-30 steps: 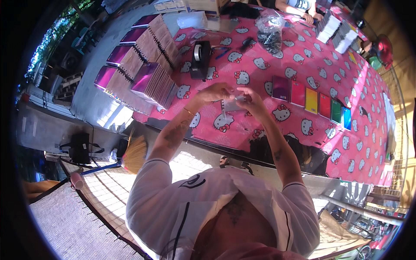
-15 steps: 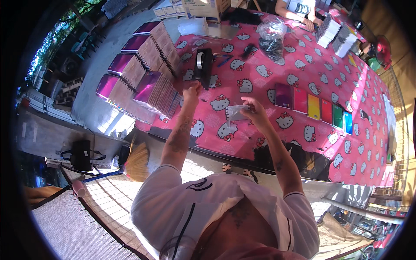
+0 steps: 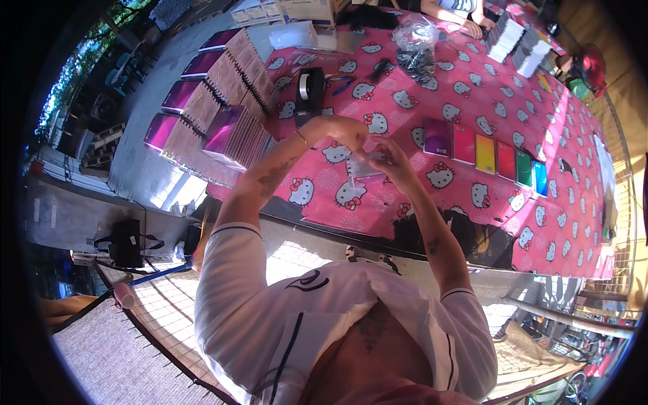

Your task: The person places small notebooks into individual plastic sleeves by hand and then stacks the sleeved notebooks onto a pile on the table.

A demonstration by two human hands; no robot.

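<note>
In my right hand (image 3: 391,162) is a small spiral-bound notebook (image 3: 362,169) in clear plastic, held just above the pink table. My left hand (image 3: 345,129) bends over the notebook's far edge, close to the right fingertips. Its fingers are pinched together; whatever is between them is too small to make out. A black tape dispenser (image 3: 309,101) with a pale roll stands beyond my left wrist. To the right lies a row of notebooks in several colours, among them a purple one (image 3: 437,138) and a yellow one (image 3: 484,154).
Stacks of purple-covered spiral notebooks (image 3: 226,138) fill the table's left side. Blue pens (image 3: 343,86) lie past the dispenser, near a clear plastic bag with dark contents (image 3: 415,57). Another person's hands (image 3: 476,28) rest at the far edge, beside white stacks (image 3: 505,39).
My left hand has moved right from beside the tape dispenser to the wrapped notebook. My right hand stays nearly in place, still holding it. The view has shifted slightly.
</note>
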